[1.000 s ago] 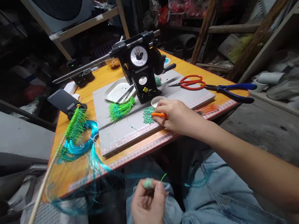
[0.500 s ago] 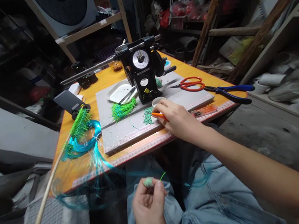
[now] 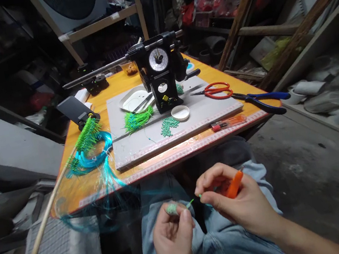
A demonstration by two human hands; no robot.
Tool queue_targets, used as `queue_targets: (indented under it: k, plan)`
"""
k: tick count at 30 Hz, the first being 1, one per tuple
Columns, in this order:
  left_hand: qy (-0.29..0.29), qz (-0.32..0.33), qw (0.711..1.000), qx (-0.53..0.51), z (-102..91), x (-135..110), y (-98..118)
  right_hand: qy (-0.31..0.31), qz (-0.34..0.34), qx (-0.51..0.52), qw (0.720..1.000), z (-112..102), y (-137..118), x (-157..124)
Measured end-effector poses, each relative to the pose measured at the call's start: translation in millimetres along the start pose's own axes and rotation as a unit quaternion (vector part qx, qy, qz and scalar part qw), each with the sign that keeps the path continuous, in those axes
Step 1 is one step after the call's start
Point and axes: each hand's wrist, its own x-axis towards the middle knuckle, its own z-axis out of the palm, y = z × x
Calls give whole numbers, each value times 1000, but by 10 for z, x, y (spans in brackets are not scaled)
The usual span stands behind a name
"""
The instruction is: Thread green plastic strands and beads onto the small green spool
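My left hand point(image 3: 174, 234) is above my lap, thumb and forefinger pinched on a short bright green strand point(image 3: 190, 203) that sticks out to the right. Pale green material point(image 3: 171, 209) covers its forefinger tip. Facing it, my right hand point(image 3: 233, 194) pinches a small green bead point(image 3: 200, 196) between thumb and forefinger, a small gap from the strand's end. An orange handle point(image 3: 234, 184) is tucked in the same hand; the rest of that tool is hidden. Loose green beads point(image 3: 168, 126) lie on the grey board point(image 3: 135, 154) beside a small white dish point(image 3: 180, 113).
A black machine with a dial point(image 3: 158, 59) stands on the board, near a white tray point(image 3: 132, 100) and a green strand bundle point(image 3: 137, 119). Red-handled scissors point(image 3: 218, 90), blue-handled pliers point(image 3: 262, 100) and an orange cutter point(image 3: 229, 122) lie right. Blue line point(image 3: 107, 144) hangs over the table's left front.
My right hand has come back from the beads on the board to beside my left hand, bringing a bead and the orange-handled tool. My left hand has barely moved.
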Motion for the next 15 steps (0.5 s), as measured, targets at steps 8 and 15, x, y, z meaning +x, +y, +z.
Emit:
queue_targets:
  k: [8, 15]
  plan:
    - [-19, 11, 1000, -6, 20, -28, 0, -9, -24, 21, 999, 52, -34, -19]
    - [-22, 1, 1000, -13, 6, -29, -13, -17, -31, -2, 999, 39, -3, -45]
